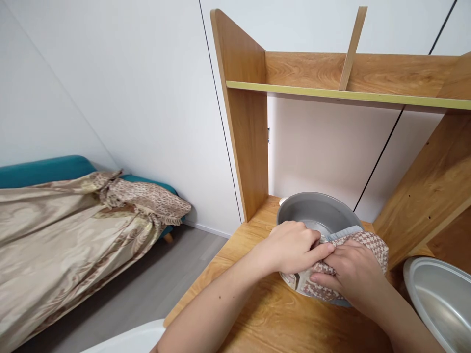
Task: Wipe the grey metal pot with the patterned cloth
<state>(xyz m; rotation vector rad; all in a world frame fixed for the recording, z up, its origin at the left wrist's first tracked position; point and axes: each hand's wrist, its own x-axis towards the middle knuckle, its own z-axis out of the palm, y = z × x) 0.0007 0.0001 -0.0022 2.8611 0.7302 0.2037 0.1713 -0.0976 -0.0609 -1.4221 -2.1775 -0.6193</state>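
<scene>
A round grey metal pan (312, 211) stands on the wooden desk (257, 314), under the shelf. A patterned brown and white cloth (373, 245) is draped over the pan's near rim. My left hand (294, 245) is closed over the near rim, pinching the cloth's edge. Beside it, my right hand (353, 272) lies curled on the cloth and presses it against the pan's outer wall. The two hands touch each other at the fingers.
A second metal pan or lid (441, 299) lies at the desk's right edge. A wooden shelf unit (246, 122) rises behind the pan. A teal sofa (47, 169) with a beige patterned blanket (73, 220) stands at the left. A white object (132, 340) shows at the bottom.
</scene>
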